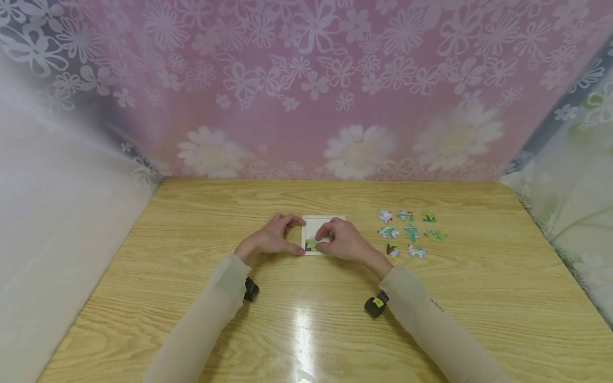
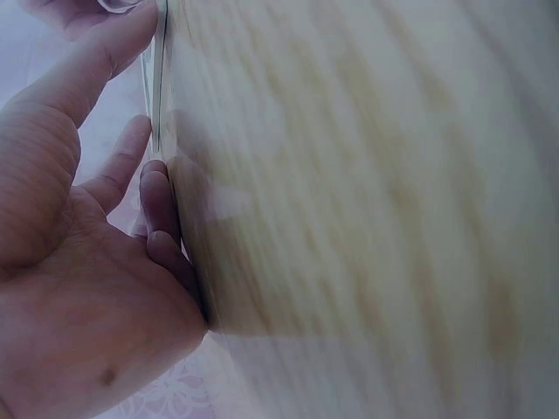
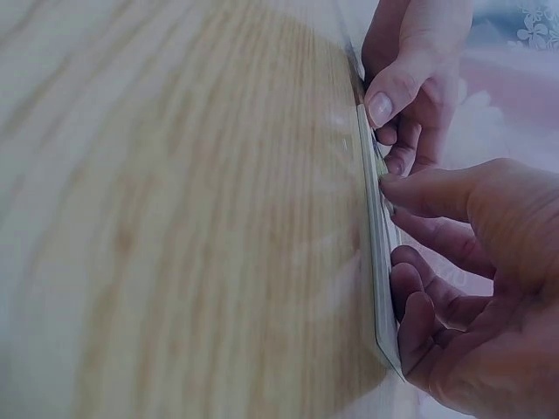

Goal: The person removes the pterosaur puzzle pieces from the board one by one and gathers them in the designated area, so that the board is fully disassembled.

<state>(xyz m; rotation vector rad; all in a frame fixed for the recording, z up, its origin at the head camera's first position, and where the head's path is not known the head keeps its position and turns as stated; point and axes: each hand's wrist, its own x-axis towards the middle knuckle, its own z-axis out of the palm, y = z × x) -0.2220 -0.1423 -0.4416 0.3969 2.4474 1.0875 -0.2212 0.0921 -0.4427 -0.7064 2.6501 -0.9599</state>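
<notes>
In the head view a small square puzzle tray (image 1: 304, 234) with a pale rim lies on the table. Green and purple puzzle artwork (image 1: 309, 245) shows in its lower left corner. The left hand (image 1: 270, 236) rests on the tray's left edge, thumb and index finger spread between the near and far corners. Inside the tray, the right hand (image 1: 344, 240) pinches a greenish puzzle piece (image 3: 385, 197) between thumb and index finger, low against the tray floor. Fingers hide most of that piece. In the left wrist view, the left hand's thumb (image 2: 122, 44) lies along the tray edge.
Several loose puzzle pieces (image 1: 411, 232) lie in rough rows to the right of the tray. The wood-grain table (image 1: 191, 213) ends at a pink floral curtain (image 1: 287, 106), with pale cloth at both sides. A black device is strapped to each wrist.
</notes>
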